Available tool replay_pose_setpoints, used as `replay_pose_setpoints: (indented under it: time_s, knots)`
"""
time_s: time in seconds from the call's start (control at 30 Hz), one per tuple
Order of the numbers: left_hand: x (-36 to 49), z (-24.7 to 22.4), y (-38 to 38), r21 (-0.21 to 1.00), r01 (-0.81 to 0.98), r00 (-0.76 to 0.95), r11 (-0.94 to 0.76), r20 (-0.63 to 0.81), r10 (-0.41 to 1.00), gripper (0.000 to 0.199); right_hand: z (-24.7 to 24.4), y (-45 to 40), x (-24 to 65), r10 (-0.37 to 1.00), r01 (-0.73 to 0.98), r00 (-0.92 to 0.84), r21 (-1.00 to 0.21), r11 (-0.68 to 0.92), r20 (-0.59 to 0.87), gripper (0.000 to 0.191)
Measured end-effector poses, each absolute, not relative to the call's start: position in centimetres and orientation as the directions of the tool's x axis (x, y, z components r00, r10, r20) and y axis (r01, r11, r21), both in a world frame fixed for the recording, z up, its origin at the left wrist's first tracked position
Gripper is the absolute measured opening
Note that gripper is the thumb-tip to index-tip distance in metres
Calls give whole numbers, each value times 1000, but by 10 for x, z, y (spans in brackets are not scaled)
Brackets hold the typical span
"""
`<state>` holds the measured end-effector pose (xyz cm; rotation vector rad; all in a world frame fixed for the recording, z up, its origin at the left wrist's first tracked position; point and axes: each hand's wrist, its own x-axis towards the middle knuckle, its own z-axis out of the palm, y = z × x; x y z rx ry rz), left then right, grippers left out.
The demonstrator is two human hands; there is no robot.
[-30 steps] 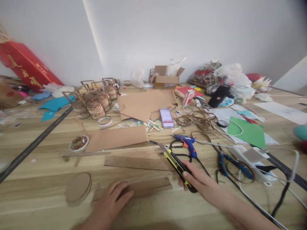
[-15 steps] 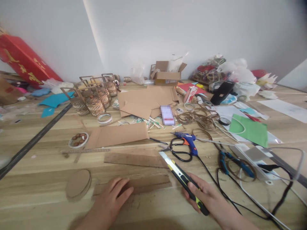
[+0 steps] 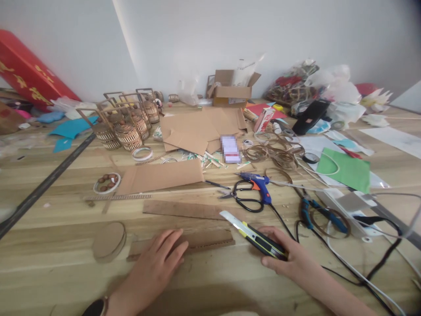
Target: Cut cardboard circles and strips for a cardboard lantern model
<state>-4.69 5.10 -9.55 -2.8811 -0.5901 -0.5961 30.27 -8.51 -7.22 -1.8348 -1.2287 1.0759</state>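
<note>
My right hand (image 3: 283,252) grips a black and yellow utility knife (image 3: 259,239), its blade extended and pointing to the upper left, above the table. Fingers apart, my left hand (image 3: 161,259) lies over a narrow cardboard strip (image 3: 207,239) and covers part of it. Another cardboard strip (image 3: 184,210) lies just behind, near the blade tip. Left of my left hand are round cardboard discs (image 3: 109,240), seemingly stacked. Beyond the knife lie black-handled scissors (image 3: 248,204) and a blue glue gun (image 3: 261,186).
At the back left stand several small woven baskets (image 3: 128,136) with tall handles. Cardboard sheets (image 3: 194,125) and a phone (image 3: 230,149) lie in the middle. Blue-handled pliers (image 3: 306,213), cables and a white power strip (image 3: 348,210) crowd the right side. A ring of brown beads (image 3: 107,183) sits left.
The knife has turned flatter in my right hand, whose grip has shifted with the thumb now below it. My left hand has moved slightly right along the strip. The view has tilted down slightly.
</note>
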Motion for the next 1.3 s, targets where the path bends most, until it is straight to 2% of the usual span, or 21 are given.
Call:
replay_pose_setpoints:
  time_s: [0.07, 0.2, 0.33, 0.43, 0.53, 0.8, 1.03, 1.17, 1.3]
  knots:
    - [-40, -90, 54, -65, 364, 859, -929, 408, 308, 27, -69, -88, 305, 978, 551, 164, -810, -202, -132, 45]
    - [-32, -87, 61, -43, 309, 882, -950, 387, 270, 26, -65, -91, 312, 999, 753, 17, -657, -33, -32, 43]
    - [-34, -87, 71, -47, 198, 932, -979, 319, 173, 41, -61, -91, 320, 994, 847, -92, -522, 105, 50, 39]
    - [-35, -87, 80, -24, 100, 966, -995, 244, 91, 47, -61, -91, 323, 990, 894, -113, -427, 138, 83, 40]
    - [-34, -88, 86, 4, 71, 982, -997, 173, 70, 54, -64, -91, 326, 982, 911, -155, -371, 183, 104, 43]
    - [-32, -97, 92, 123, 136, 986, -983, 81, 146, 60, -70, -92, 332, 970, 906, -229, -347, 242, 78, 47]
    - [-31, -100, 90, 150, 167, 984, -974, 43, 176, 64, -69, -87, 333, 971, 915, -237, -327, 238, 42, 47]
    - [-29, -99, 88, 160, 200, 979, -967, 15, 206, 65, -69, -86, 333, 973, 908, -229, -358, 216, 7, 51]
    - [-28, -97, 87, 178, 225, 974, -958, -15, 226, 66, -71, -92, 332, 972, 888, -231, -400, 227, 38, 53]
